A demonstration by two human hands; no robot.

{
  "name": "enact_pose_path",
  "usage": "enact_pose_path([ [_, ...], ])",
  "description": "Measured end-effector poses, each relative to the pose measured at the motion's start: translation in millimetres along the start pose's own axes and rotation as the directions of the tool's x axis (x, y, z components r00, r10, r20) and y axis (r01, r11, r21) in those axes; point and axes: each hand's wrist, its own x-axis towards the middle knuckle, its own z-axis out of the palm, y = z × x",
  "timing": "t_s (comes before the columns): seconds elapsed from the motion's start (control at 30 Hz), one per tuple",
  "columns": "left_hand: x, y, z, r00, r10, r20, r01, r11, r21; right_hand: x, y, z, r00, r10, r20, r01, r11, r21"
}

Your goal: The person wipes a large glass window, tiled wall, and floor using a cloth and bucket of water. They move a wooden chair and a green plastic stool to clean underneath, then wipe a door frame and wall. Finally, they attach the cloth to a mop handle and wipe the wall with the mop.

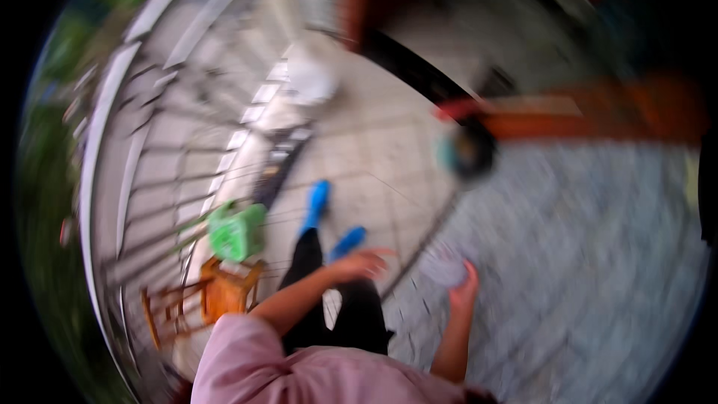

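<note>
My right hand (465, 287) holds a pale, translucent rounded thing (444, 265) by its right side. It looks like a clear plastic bowl or container, but blur hides its exact kind. In front of my body, my left hand (363, 266) hangs above my legs with nothing visible in it. Its fingers look spread, though their edges are smeared. Below it, my feet are in blue shoes or covers (318, 199) on the tiled floor (387, 179).
A green plastic stool or container (238, 231) and a small wooden chair (225, 294) stand left by the railing (120, 191). Farther ahead is a white rounded object (311, 79). A dark round object (474, 148) sits near the orange-brown door frame (561, 123); a grey wall (572, 247) runs right.
</note>
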Motion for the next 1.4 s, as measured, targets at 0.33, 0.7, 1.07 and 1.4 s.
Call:
enact_pose_path([
  [0.33,2,14,-24,0.899,-0.171,-0.404,0.185,0.983,-0.005,-123,-152,40,0.433,-0.869,0.239,-0.357,-0.409,-0.84],
  [0.7,2,45,-63,0.912,-0.169,-0.374,0.192,0.981,0.024,-42,-87,-45,0.798,-0.443,0.409,-0.306,-0.882,-0.358],
  [1.07,83,84,-142,0.828,-0.006,-0.561,0.137,0.972,0.192,198,-257,59,0.51,-0.524,0.682,-0.505,-0.824,-0.256],
  [1.4,463,81,-147,0.85,0.148,-0.505,0.034,0.942,0.333,473,-166,23,0.774,-0.14,0.617,-0.234,-0.969,0.073],
])
